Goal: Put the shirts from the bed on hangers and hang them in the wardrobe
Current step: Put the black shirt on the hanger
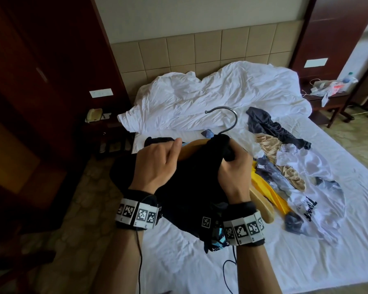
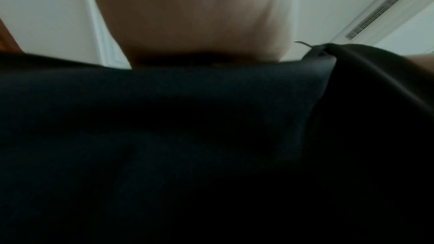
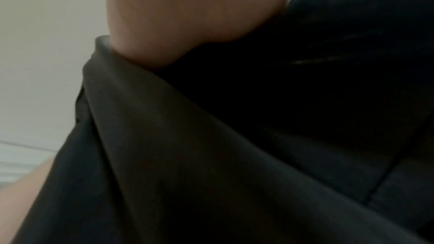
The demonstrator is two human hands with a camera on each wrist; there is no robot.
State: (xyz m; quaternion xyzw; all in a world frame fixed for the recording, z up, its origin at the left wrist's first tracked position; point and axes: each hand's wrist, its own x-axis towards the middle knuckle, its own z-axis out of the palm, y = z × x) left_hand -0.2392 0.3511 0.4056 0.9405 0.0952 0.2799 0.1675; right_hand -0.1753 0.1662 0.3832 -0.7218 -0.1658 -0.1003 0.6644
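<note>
A black shirt (image 1: 189,183) is draped over a wooden hanger (image 1: 192,147) with a metal hook (image 1: 228,116), held above the bed's near left corner. My left hand (image 1: 168,151) grips the hanger's left arm with its thumb raised, black cloth bunched beyond it. My right hand (image 1: 236,158) clutches the shirt's fabric just below the hook. The hanger's other end (image 1: 262,209) pokes out under my right wrist. In the left wrist view, the black shirt (image 2: 164,136) fills the lower frame under my palm. In the right wrist view, the black shirt (image 3: 211,136) hides the fingers.
A pile of shirts (image 1: 289,172) lies on the bed (image 1: 306,240) at right, with a yellow garment (image 1: 266,187) and a dark navy one (image 1: 268,126). A crumpled white duvet (image 1: 210,96) sits at the headboard. Dark wooden furniture (image 1: 30,92) stands left; nightstands (image 1: 327,98) flank the bed.
</note>
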